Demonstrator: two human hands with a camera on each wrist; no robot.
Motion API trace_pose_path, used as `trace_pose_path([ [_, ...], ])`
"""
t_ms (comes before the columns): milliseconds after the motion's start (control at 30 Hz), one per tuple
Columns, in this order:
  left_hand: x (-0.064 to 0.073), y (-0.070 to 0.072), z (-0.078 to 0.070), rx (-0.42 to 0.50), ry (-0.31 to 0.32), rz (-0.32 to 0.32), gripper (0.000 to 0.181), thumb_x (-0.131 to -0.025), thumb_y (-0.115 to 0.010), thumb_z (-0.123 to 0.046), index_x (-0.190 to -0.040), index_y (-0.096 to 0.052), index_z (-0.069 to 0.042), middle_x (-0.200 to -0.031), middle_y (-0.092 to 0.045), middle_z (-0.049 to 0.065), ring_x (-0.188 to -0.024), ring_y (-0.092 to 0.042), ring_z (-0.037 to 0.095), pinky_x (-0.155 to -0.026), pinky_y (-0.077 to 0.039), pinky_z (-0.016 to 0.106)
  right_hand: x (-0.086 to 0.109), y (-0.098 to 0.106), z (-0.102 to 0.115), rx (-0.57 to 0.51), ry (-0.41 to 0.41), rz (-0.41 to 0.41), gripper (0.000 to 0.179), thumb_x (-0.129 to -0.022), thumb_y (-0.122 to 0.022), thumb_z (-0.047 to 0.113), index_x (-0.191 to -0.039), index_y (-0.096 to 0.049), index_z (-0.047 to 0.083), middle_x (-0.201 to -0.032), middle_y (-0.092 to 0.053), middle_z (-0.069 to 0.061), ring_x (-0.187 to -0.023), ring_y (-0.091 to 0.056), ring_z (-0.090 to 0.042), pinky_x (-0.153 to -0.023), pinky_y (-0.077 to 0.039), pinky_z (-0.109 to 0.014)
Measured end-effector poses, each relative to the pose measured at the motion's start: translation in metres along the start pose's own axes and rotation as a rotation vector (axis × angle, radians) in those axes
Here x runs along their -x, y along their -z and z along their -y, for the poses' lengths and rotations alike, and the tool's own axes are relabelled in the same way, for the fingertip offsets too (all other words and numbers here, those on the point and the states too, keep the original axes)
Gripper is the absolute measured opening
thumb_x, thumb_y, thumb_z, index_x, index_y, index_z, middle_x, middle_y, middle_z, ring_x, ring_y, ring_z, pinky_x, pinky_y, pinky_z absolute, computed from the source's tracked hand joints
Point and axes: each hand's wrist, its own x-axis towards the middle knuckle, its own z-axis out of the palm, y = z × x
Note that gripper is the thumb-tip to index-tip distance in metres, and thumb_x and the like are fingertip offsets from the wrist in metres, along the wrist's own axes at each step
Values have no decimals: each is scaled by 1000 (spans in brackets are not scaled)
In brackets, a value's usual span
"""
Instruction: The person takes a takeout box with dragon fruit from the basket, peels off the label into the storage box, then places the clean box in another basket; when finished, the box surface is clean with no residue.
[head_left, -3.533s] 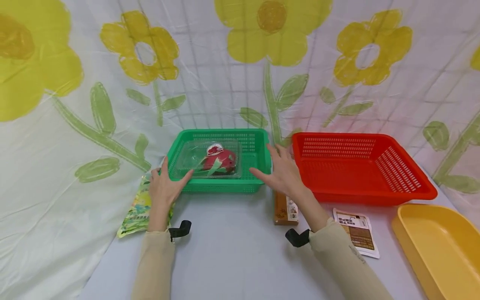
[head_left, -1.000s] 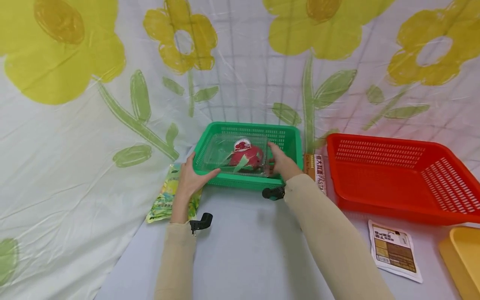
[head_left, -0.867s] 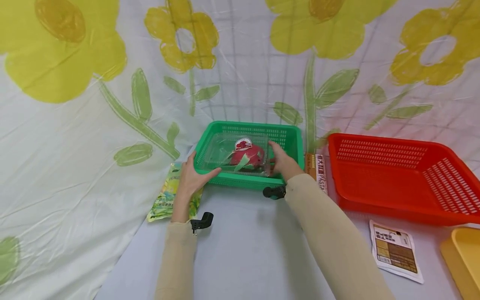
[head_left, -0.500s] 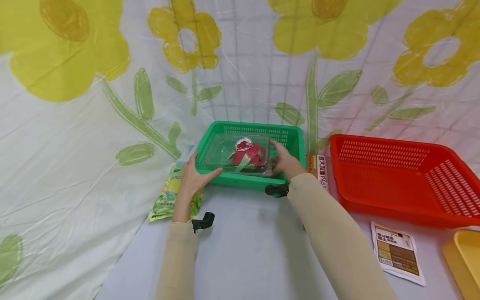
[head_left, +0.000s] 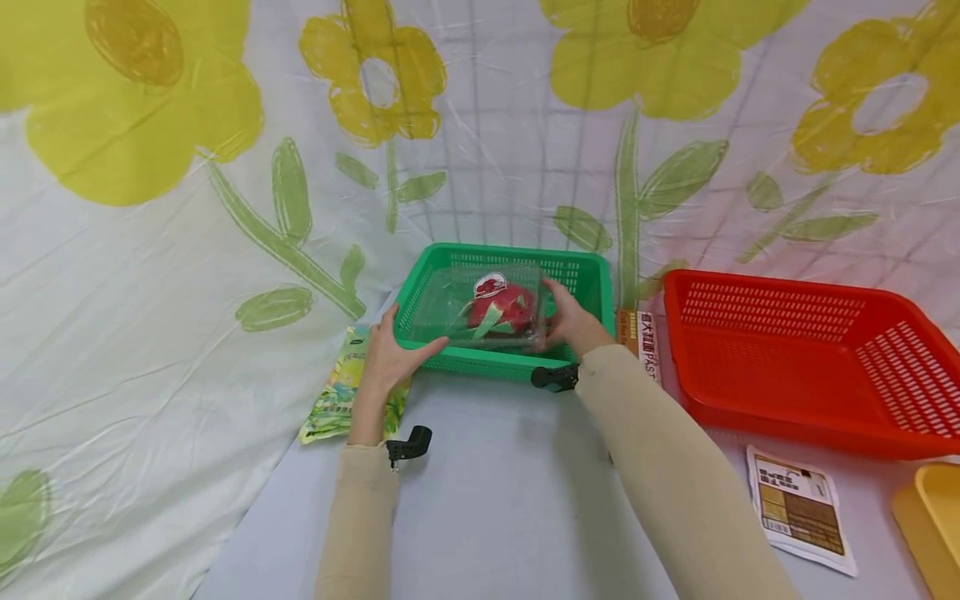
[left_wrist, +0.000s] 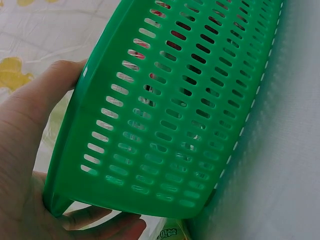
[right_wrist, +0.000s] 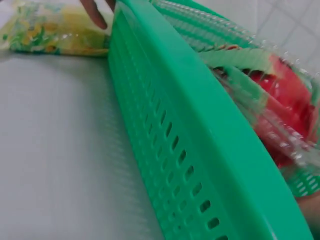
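Head view: clear plastic box, round label, red green-tipped fruit inside.

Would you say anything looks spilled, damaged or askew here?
Nothing looks spilled or damaged. Only the clear container seems askew: it tilts within the green basket, its right end apparently raised where the right hand holds it.

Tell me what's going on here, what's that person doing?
A person is handling a clear box with a red fruit inside. The box is in a green basket. The right hand grips the box's right end, while the left hand holds the green basket's near left corner. A red basket stands to the right.
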Motion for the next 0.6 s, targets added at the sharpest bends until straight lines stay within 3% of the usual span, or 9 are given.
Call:
trace_pose_path([
  [133, 1, 0, -1, 3, 0, 4, 114, -75, -71, -68, -159, -14, -18, -152, -25, 26, -133, -37, 41, -105, -36, 62, 0, -1, -2, 28, 26, 18, 90, -90, -46, 69, -158, -13, 20, -159, -23, -8, -144, -25, -35, -113, -26, -60],
  [433, 0, 0, -1, 0, -4, 1, 114, -74, -71, -68, -159, -14, -17, -151, -27, 26, -130, -39, 41, -104, -37, 62, -2, 3, -2, 21, 42, 71, 97, -88, -50, 69, -158, -11, 14, -159, -20, -12, -144, -23, -36, -113, -25, -59],
  [600, -1, 1, 1, 5, -5, -2, 114, -74, -72, -68, -159, -15, -18, -151, -27, 26, -130, -39, 41, -103, -38, 62, -1, 2, -2, 41, 79, 102, 97, -85, -63, 63, -157, -10, 24, -159, -19, -10, -144, -24, -36, -111, -24, -64],
])
